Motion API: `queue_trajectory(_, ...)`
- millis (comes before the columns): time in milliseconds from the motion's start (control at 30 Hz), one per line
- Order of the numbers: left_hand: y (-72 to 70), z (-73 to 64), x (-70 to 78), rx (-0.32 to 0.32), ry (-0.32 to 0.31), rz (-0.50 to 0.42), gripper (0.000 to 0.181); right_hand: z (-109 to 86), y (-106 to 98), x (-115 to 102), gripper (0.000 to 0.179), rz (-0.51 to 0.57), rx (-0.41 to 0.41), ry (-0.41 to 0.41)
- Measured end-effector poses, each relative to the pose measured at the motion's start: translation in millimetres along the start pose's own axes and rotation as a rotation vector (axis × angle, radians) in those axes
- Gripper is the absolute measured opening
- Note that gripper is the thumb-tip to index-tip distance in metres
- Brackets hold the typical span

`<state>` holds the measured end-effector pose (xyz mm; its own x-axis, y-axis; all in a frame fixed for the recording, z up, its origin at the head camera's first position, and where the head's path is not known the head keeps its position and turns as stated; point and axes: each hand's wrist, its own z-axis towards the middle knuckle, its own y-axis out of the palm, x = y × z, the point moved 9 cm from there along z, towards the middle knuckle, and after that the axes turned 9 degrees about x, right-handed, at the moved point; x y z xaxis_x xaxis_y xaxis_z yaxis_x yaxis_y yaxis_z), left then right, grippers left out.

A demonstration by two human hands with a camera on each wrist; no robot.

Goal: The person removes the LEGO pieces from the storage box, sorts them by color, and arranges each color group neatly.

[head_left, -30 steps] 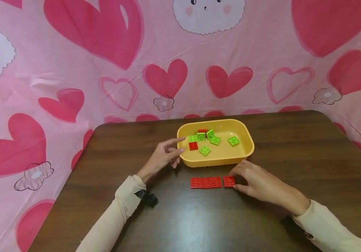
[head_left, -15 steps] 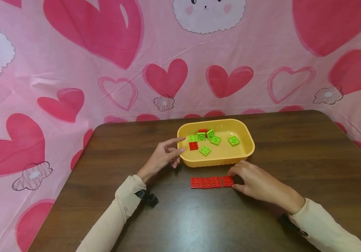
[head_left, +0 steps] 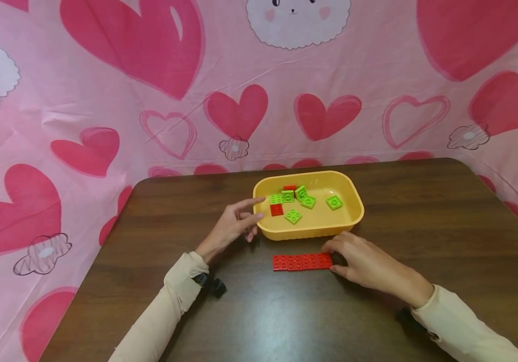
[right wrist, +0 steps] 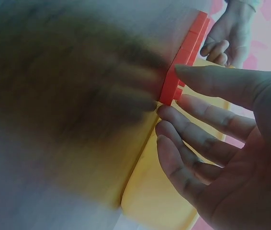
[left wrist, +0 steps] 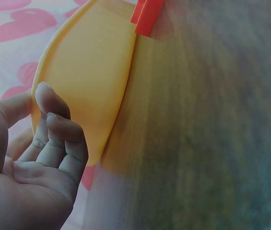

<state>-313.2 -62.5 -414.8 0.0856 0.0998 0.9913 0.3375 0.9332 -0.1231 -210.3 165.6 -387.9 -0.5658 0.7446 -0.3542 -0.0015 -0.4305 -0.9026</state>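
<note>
"What is shown by the head view alone?"

"The contents of the yellow tray [head_left: 313, 235]: six green blocks [head_left: 334, 202] and two loose red blocks [head_left: 277, 209], one largely hidden. In both wrist views only the tray's outer wall is seen."

"And the red row [head_left: 295, 263]?"

"Four red blocks are laid end to end on the table [head_left: 249, 327], in front of the tray. No gap is seen between them from the head."

"What is added by the right wrist view?"

"The fingers beneath the right hand [head_left: 367, 259]. The thumb is set against the end block [head_left: 324, 261]; the lower fingertips are shown past its end, off the block."

"State of grip, right?"

"Partly closed. The row's rightmost block is pinched between thumb and forefinger."

"And left?"

"The left hand [head_left: 231, 223] is held slack at the tray's left rim. Thumb and forefinger are extended over it, well parted; the other fingers are loosely bent outside. Whether the rim is pressed cannot be told."
</note>
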Motion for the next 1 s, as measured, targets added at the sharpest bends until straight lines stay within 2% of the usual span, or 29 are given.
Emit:
queue_trajectory(333,-0.9,-0.6,-0.1,0.006,0.000,0.008,0.051,-0.4,-11.8,0.5,0.031,0.004,0.032,-0.006)
queue_trajectory(567,0.5,-1.4,1.1,0.000,0.004,0.006,0.052,0.3,-22.8,1.4,0.032,0.010,0.048,0.024)
queue_trajectory(1000,-0.1,-1.8,2.5,0.000,0.008,0.014,0.052,3.3,-41.4,-3.2,0.026,0.012,0.150,0.002)
